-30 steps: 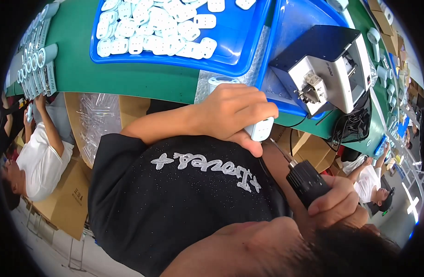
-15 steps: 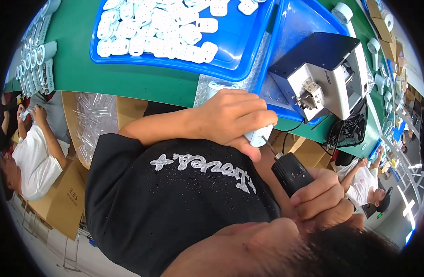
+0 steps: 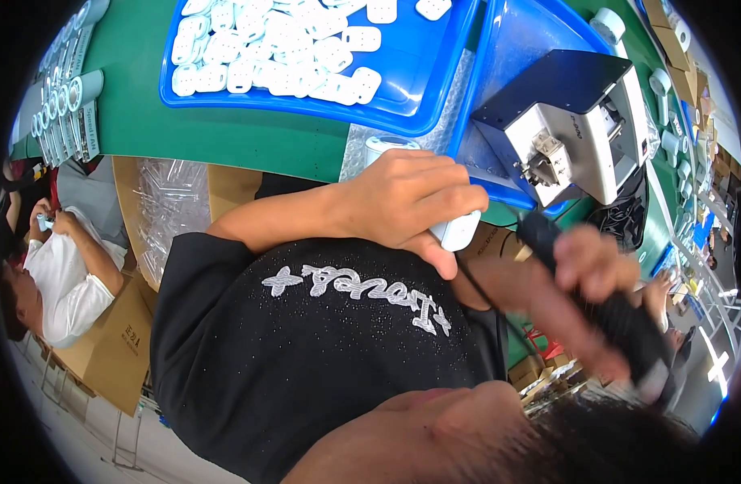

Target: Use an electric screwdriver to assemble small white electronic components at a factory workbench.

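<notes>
My left hand (image 3: 411,198) is closed around a small white plastic housing (image 3: 457,232), held in front of my chest near the table edge. The far part of the housing is hidden under my fingers. To the right, my right hand (image 3: 592,266) grips a black electric screwdriver (image 3: 633,335). Hand and screwdriver are smeared by motion, and the screwdriver is apart from the housing. Beyond my right hand stands a dark and white screw feeder (image 3: 584,141). Past my left hand, a white round part (image 3: 389,145) lies on bubble wrap (image 3: 353,153).
A blue tray (image 3: 415,89) of several white housings lies on the green table (image 3: 225,137). Another blue tray (image 3: 512,40) sits beneath the feeder. White handheld fans (image 3: 84,89) line the far left. An open carton (image 3: 128,202) holds clear plastic pieces. Co-workers sit at both sides.
The screwdriver has come away from the housing; my right hand has swung it up and right, turning it. My left hand still holds the housing, almost in place.
</notes>
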`<move>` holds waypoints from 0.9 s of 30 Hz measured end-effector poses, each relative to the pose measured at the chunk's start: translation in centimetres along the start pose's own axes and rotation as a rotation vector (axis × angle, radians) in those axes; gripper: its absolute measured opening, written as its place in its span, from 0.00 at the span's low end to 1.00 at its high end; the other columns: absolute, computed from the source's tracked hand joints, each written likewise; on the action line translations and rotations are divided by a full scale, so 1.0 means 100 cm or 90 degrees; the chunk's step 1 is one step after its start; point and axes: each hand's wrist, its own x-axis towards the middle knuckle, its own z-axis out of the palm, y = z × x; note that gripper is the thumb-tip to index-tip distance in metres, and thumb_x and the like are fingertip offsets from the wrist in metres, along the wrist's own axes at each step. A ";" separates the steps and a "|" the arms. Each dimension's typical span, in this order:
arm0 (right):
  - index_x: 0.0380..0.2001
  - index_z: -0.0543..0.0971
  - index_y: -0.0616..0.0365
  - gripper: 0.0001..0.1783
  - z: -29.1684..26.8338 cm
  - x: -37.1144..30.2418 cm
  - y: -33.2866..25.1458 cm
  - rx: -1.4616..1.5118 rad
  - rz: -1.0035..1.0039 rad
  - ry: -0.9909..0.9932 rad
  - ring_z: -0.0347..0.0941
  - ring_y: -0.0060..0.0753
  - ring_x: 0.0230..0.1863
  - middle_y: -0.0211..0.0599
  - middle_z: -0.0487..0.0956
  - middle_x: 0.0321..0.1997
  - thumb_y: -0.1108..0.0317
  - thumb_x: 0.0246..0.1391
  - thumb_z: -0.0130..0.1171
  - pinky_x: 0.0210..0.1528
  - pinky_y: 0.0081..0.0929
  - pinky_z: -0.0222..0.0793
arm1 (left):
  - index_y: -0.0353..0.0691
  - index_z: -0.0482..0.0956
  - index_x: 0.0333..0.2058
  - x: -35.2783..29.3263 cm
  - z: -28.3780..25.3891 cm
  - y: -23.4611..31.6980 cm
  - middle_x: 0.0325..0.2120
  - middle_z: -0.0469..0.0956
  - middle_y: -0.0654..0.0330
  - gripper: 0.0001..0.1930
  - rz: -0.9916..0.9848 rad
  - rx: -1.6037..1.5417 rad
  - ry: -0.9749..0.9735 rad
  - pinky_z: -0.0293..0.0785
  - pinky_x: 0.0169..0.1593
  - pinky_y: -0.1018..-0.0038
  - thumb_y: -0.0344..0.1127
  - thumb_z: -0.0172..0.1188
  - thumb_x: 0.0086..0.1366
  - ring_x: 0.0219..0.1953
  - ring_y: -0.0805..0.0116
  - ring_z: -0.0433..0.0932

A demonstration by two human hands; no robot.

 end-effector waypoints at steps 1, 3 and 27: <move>0.50 0.69 0.49 0.47 0.003 -0.001 0.003 0.017 0.009 0.006 0.68 0.26 0.15 0.37 0.76 0.25 0.18 0.45 0.44 0.19 0.26 0.67 | 0.39 0.72 0.42 -0.004 0.000 -0.004 0.29 0.75 0.60 0.34 -0.008 0.021 -0.006 0.68 0.26 0.72 0.69 0.55 0.56 0.21 0.65 0.70; 0.42 0.72 0.42 0.43 0.018 0.004 -0.013 -0.122 -0.169 0.128 0.67 0.24 0.12 0.30 0.73 0.18 0.16 0.44 0.43 0.17 0.26 0.67 | 0.39 0.72 0.42 -0.005 0.002 0.003 0.29 0.75 0.60 0.35 -0.002 0.011 -0.008 0.68 0.25 0.72 0.69 0.55 0.56 0.21 0.65 0.70; 0.24 0.68 0.52 0.12 0.042 -0.009 -0.037 0.049 0.044 -0.005 0.62 0.12 0.11 0.25 0.71 0.17 0.77 0.46 0.62 0.13 0.08 0.58 | 0.39 0.72 0.43 -0.003 0.004 0.005 0.29 0.74 0.60 0.36 -0.008 0.005 0.007 0.68 0.25 0.72 0.70 0.55 0.55 0.22 0.66 0.69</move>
